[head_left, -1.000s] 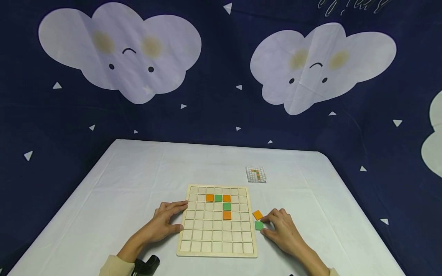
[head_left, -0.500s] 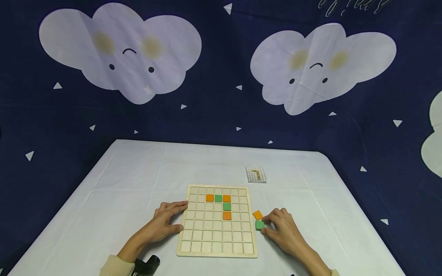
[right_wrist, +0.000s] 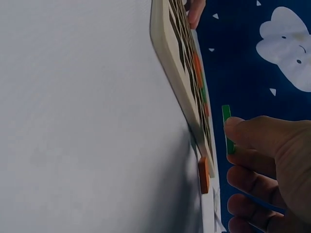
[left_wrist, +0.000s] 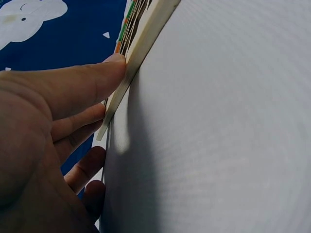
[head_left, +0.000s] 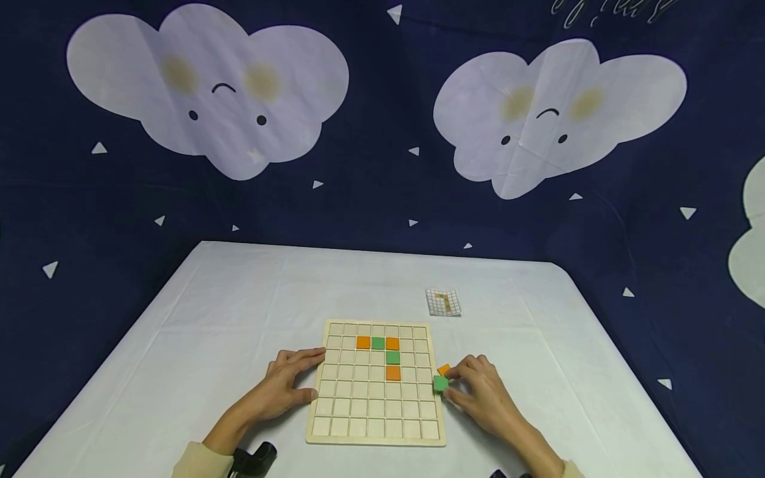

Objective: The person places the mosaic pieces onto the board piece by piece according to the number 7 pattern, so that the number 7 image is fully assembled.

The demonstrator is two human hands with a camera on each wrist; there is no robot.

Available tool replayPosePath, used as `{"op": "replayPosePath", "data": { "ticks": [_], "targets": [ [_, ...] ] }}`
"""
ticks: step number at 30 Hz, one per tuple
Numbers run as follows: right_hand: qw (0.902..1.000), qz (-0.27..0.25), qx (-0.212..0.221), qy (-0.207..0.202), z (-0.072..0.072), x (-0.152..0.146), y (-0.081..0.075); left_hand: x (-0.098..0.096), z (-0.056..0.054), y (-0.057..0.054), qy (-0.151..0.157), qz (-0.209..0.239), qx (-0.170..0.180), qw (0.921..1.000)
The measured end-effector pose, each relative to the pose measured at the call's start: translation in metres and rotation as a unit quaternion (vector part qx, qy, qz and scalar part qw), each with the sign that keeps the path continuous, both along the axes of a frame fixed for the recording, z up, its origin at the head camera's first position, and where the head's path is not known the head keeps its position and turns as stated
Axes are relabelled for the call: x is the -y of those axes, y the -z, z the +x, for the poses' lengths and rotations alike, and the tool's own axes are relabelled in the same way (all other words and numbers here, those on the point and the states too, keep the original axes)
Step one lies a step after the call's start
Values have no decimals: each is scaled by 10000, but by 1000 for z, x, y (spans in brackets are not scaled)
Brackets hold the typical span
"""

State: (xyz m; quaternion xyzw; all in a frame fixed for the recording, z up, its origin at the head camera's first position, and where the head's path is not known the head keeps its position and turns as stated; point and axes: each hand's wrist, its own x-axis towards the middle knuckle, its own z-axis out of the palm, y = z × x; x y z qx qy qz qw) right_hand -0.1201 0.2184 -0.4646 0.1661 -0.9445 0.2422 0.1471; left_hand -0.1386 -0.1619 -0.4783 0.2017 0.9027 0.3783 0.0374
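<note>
A wooden grid board (head_left: 376,441) lies on the white table, with several orange and green square tiles set in its upper cells. My left hand (head_left: 281,384) rests against the board's left edge, thumb and fingertips touching it, as the left wrist view also shows. Between thumb and forefinger, my right hand (head_left: 485,396) pinches a green tile (head_left: 440,384) at the board's right edge. In the right wrist view this green tile (right_wrist: 228,128) is raised off the table. An orange tile (head_left: 443,369) lies beside the board, partly covered by the right hand's fingers in the head view.
Behind the board to the right lies a small card (head_left: 443,303) printed with a grid and coloured squares. A black device (head_left: 254,460) is at the left wrist. A dark blue cloth (head_left: 382,199) with clouds hangs beyond the table.
The right hand has lifted the green tile off the table and moved it left to the board's right edge. The left hand and the board have stayed still.
</note>
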Motion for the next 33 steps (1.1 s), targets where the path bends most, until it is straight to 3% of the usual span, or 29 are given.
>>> {"op": "replayPosePath", "data": {
  "ticks": [10,18,33],
  "targets": [
    [9996,-212,-33,-191,-3,16,-3,0,0,0,5,26,-23,10000],
    [9990,-184,315,-252,-4,29,-5,0,0,0,19,51,-62,10000],
    [9985,94,93,-529,-3,53,-2,0,0,1,37,17,-120,9999]
  ]
}}
